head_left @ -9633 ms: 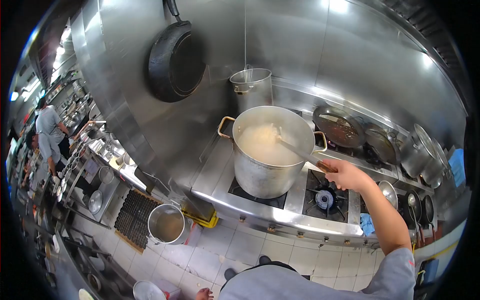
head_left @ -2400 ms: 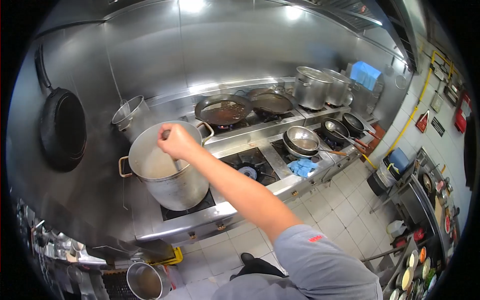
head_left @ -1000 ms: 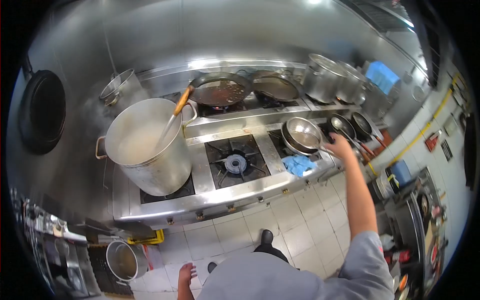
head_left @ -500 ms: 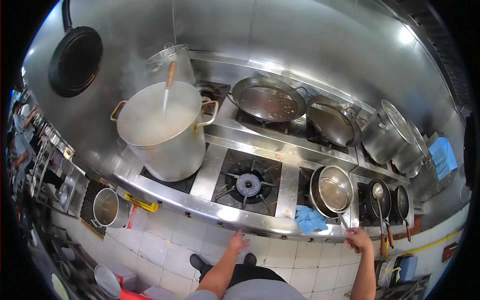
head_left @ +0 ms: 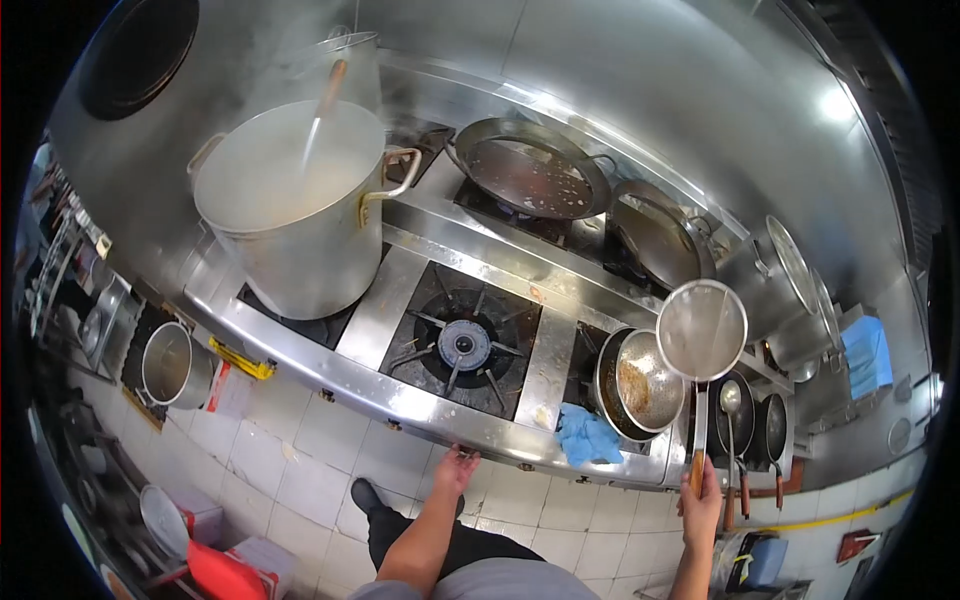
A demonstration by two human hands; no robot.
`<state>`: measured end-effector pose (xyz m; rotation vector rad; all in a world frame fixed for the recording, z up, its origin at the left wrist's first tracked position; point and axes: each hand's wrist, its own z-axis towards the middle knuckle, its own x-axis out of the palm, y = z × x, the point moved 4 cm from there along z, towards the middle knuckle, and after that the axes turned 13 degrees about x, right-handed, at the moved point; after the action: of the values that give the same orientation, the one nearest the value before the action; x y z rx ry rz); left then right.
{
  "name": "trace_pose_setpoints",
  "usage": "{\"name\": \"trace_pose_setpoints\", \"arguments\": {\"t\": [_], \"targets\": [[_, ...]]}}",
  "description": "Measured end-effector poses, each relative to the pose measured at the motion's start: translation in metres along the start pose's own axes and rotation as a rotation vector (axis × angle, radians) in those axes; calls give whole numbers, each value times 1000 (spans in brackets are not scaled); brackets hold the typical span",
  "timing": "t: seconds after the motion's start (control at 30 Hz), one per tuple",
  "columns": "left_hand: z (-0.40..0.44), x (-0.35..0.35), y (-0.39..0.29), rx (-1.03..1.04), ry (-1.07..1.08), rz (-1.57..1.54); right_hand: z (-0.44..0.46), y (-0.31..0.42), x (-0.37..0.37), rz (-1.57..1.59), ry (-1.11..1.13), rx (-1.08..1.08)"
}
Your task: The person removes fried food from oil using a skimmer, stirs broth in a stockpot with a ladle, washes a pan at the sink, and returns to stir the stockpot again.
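Observation:
My right hand [head_left: 700,497] grips the wooden handle of a round fine-mesh strainer [head_left: 702,328], its mesh raised above the right side of the stove. Beside it on the stove sits a bowl-shaped strainer [head_left: 652,380] with brown residue, resting in a dark pan [head_left: 606,385]. My left hand [head_left: 457,467] is at the stove's front edge, fingers loosely bent and holding nothing I can see. Behind that hand lies a bare gas burner [head_left: 464,345]. A blue cloth [head_left: 588,434] is bunched at the front edge, between my hands.
A large steaming stockpot [head_left: 290,215] with a wooden-handled tool in it stands left. Two wide woks [head_left: 530,170] occupy the back row. Small pans and a ladle [head_left: 731,400] are at right. A pot [head_left: 178,365] stands low on the left, near a red object [head_left: 228,572].
My right hand has lifted the mesh strainer off the bowl-shaped strainer, up and into view. The view has shifted, and my left hand is now closer to the stove's edge.

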<state>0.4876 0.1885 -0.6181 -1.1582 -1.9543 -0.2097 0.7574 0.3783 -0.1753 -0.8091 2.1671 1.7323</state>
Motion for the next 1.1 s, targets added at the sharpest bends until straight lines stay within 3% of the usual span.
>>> {"name": "trace_pose_setpoints", "arguments": {"t": [0.13,0.4,0.47,0.53,0.57,0.63,0.77,0.87,0.93,1.03,1.1], "targets": [[-6,5,0,39,-40,-47,31,74,36,108,76,-98],[-11,14,-6,89,-90,-60,151,212,129,-173,108,-416],[-12,14,-6,104,-80,-49,208,229,149,-409,-47,-654],[-14,18,-7,116,-69,-40,192,270,170,-621,-198,-791],[-18,21,-8,119,-77,-29,190,284,181,-618,-200,-793],[-16,24,-11,128,-82,-21,196,302,199,-818,-198,-587],[-12,17,-7,109,-48,-4,247,302,234,-841,-289,-527],[-7,8,-4,93,-21,42,266,288,259,-792,-196,-523],[-6,4,-8,77,-23,67,264,279,274,-673,-19,-404],[-15,-2,-16,35,-35,162,264,271,296,-607,44,-338],[-18,-14,-26,44,-134,264,278,267,314,-580,113,-377]]}}
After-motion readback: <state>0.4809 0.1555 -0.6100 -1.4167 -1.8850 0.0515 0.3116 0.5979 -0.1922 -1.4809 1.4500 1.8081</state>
